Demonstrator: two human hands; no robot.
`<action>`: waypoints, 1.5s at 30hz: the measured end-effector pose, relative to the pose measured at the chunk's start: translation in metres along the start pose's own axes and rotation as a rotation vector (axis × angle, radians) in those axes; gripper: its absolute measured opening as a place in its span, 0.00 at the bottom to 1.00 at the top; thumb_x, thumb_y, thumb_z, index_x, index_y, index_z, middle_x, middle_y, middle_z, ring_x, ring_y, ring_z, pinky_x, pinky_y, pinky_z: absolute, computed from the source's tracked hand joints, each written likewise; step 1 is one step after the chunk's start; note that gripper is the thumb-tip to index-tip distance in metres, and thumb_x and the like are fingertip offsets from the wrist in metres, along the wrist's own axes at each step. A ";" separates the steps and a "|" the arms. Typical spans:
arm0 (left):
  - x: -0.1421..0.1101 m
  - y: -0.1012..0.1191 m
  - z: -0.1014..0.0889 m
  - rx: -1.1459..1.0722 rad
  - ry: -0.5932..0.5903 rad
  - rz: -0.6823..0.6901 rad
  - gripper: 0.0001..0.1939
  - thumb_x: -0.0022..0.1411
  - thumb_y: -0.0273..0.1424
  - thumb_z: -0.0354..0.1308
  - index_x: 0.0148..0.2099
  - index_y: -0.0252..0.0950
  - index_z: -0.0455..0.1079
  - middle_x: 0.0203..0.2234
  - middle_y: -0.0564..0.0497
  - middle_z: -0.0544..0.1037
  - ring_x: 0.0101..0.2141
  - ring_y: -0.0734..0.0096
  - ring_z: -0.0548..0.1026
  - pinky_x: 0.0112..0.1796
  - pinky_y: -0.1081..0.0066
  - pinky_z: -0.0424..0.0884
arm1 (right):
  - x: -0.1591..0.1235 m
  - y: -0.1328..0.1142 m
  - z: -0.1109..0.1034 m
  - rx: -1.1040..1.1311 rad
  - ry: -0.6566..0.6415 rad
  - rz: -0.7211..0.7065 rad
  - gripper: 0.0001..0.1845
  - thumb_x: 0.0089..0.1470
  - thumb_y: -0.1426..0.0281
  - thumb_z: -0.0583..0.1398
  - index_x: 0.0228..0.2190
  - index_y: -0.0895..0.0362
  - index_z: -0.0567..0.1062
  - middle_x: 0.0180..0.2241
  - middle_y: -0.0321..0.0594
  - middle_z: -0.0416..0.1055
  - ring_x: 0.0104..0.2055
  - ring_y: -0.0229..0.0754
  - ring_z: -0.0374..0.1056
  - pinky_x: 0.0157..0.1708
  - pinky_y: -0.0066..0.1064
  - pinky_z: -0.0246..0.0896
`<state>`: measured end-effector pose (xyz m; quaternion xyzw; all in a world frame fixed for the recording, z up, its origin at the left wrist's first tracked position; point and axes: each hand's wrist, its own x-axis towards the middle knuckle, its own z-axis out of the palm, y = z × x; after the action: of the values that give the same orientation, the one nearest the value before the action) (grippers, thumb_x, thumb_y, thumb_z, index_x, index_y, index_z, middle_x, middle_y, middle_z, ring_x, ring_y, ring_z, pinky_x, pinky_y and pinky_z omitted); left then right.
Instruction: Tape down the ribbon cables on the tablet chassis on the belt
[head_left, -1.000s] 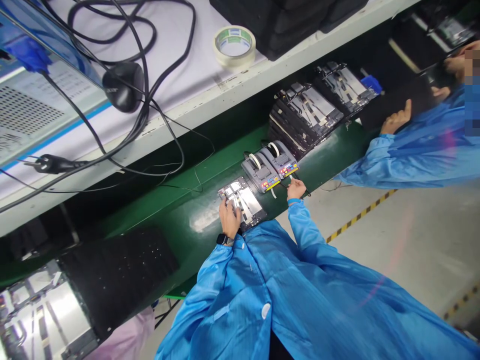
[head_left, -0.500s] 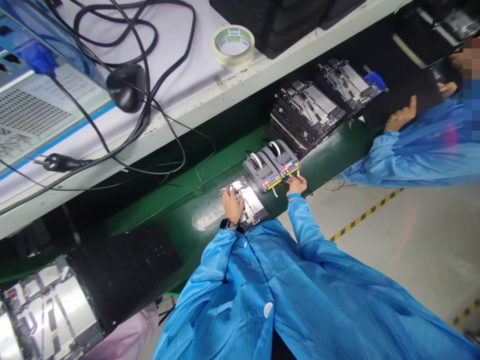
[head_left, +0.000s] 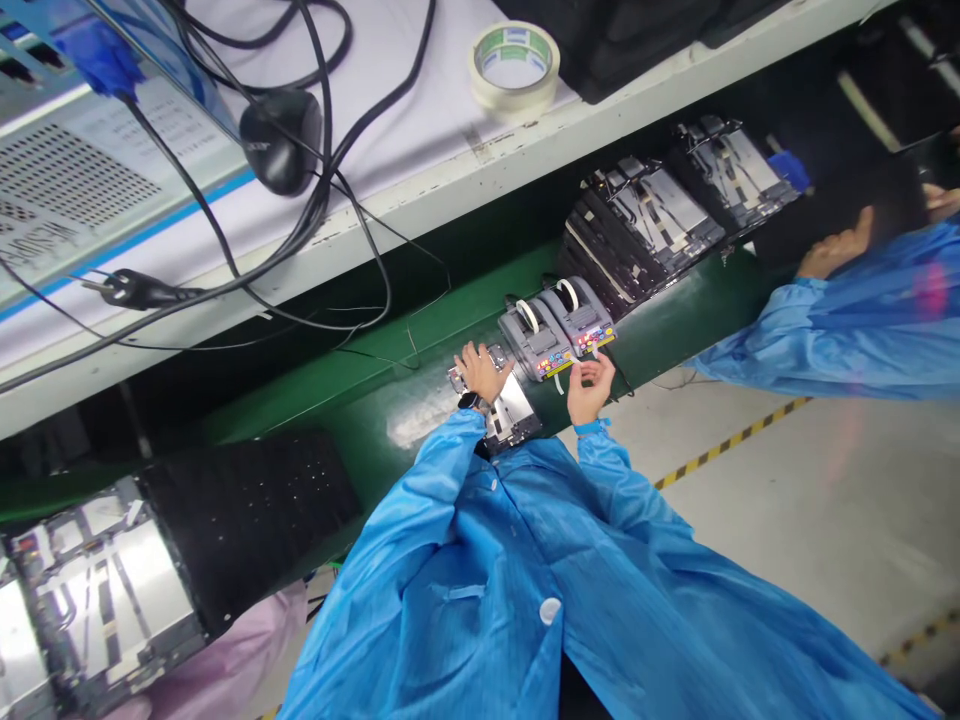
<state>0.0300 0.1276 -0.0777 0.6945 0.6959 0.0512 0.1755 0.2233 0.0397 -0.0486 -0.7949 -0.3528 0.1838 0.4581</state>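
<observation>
My left hand lies spread over the upper part of an opened tablet-like device, whose silver battery plates and dark board edges show around it. Close to the front of two grey automatic tape dispensers, my right hand has its fingers curled together. A small pale bit, seemingly a strip of tape, shows at the fingertips. The left dispenser has a short white tape end hanging from its front. Beside it stands the right dispenser, with a white roll on top and lit buttons.
A stack of similar opened devices stands past the dispensers. More devices lie at lower left by a black mat. The white shelf above holds cables and a tape roll. A co-worker's hand is at right.
My left hand has slid up the device and turned across its top. My right hand has drawn back slightly from the right dispenser toward the left one. The view has shifted a little.
</observation>
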 end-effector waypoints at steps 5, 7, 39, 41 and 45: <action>0.010 -0.009 0.001 -0.034 -0.124 -0.029 0.36 0.64 0.50 0.58 0.67 0.36 0.62 0.61 0.35 0.69 0.63 0.44 0.64 0.66 0.41 0.47 | 0.011 -0.043 0.018 -0.212 -0.334 -0.353 0.27 0.66 0.63 0.54 0.63 0.58 0.62 0.49 0.51 0.71 0.55 0.54 0.65 0.59 0.48 0.59; 0.013 -0.017 -0.001 -0.054 -0.166 -0.027 0.33 0.63 0.49 0.60 0.66 0.41 0.65 0.60 0.39 0.72 0.61 0.46 0.67 0.65 0.42 0.50 | 0.025 -0.056 0.036 -0.286 -0.516 -0.533 0.27 0.65 0.66 0.54 0.63 0.58 0.63 0.51 0.52 0.70 0.58 0.57 0.62 0.60 0.50 0.55; 0.002 -0.060 -0.006 -0.171 -0.339 -0.172 0.37 0.53 0.61 0.64 0.57 0.47 0.69 0.54 0.45 0.77 0.55 0.50 0.74 0.57 0.56 0.60 | -0.049 0.019 0.068 0.040 -0.776 -0.416 0.51 0.63 0.57 0.59 0.73 0.54 0.34 0.68 0.60 0.47 0.66 0.58 0.61 0.65 0.55 0.58; 0.007 -0.062 -0.006 -0.161 -0.417 -0.176 0.41 0.51 0.64 0.63 0.60 0.45 0.66 0.52 0.44 0.79 0.54 0.49 0.75 0.57 0.56 0.60 | -0.062 0.041 0.059 0.077 -0.759 -0.338 0.54 0.62 0.55 0.61 0.72 0.55 0.33 0.69 0.61 0.44 0.67 0.59 0.58 0.65 0.55 0.57; 0.019 -0.073 -0.010 -0.119 -0.510 -0.188 0.51 0.47 0.67 0.63 0.64 0.41 0.62 0.54 0.39 0.79 0.55 0.47 0.76 0.55 0.57 0.64 | -0.082 0.052 0.062 0.113 -0.715 -0.228 0.58 0.60 0.53 0.62 0.72 0.53 0.30 0.70 0.60 0.42 0.68 0.58 0.58 0.65 0.53 0.57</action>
<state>-0.0415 0.1457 -0.0949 0.6060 0.6863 -0.1011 0.3894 0.1493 0.0000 -0.1278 -0.6097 -0.5657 0.4168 0.3668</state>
